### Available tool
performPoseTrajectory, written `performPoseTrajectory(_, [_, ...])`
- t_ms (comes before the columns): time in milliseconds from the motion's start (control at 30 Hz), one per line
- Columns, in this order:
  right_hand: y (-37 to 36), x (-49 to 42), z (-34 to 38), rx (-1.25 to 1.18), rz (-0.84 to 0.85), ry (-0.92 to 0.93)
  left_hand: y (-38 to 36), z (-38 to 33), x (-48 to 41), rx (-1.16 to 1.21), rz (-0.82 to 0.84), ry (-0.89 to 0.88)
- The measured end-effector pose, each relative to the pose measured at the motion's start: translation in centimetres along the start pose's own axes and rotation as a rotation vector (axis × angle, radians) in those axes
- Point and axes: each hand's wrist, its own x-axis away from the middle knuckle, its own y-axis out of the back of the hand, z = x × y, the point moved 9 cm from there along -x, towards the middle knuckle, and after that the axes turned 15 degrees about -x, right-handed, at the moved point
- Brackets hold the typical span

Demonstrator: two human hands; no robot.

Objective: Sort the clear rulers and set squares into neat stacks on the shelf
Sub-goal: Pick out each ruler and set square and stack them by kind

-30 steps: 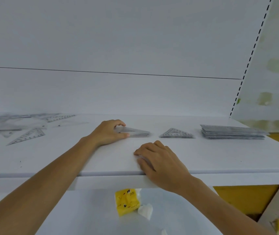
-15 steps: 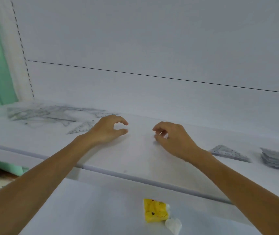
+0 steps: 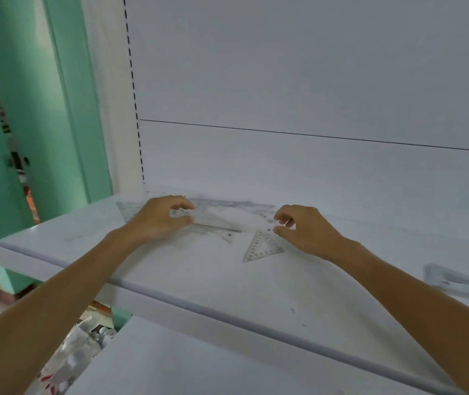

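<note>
Fingers and thumb of the left hand (image 3: 157, 220) pinch the loose heap of clear plastic rulers and set squares (image 3: 221, 216) at the back of the white shelf (image 3: 170, 280). The right hand (image 3: 307, 230) is half-curled and empty beside a small clear triangular set square (image 3: 261, 248). Most of the sorting looks still to do.

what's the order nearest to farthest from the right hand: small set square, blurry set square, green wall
1. small set square, just left of the right hand, by its thumb.
2. blurry set square, off to the right on the shelf.
3. green wall, beyond the shelf's left end.
</note>
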Motion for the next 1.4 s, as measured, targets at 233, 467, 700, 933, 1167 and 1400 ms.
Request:
performPoseTrajectory(233, [-4.6,-3.9,2.1,0.036,0.072,-0.019,0.0,3.5,-1.9,-0.012,0.050,-0.031])
performPoseTrajectory(467, [-6.1,-5.3,1.4,0.155,0.147,-0.102,-3.0,-0.4,-2.6,-0.210,0.172,-0.213])
performPoseTrajectory(700, [-5.8,-5.3,1.0,0.089,0.138,-0.088,-3.9,-1.1,-3.7,-0.281,0.222,-0.263])
performPoseTrajectory(933, [-5.3,-4.6,2.4,0.246,0.093,0.019,-4.3,-1.2,-4.3,-0.294,0.342,-0.313])
performPoseTrajectory(1167, [-3.5,-3.8,4.3,0.602,-0.046,0.093,-4.6,-0.6,-4.6,-0.307,0.358,-0.272])
performPoseTrajectory(1400, [-0.8,-1.9,4.8,0.450,-0.151,0.093,-2.7,-1.8,-4.7,-0.187,0.123,-0.310])
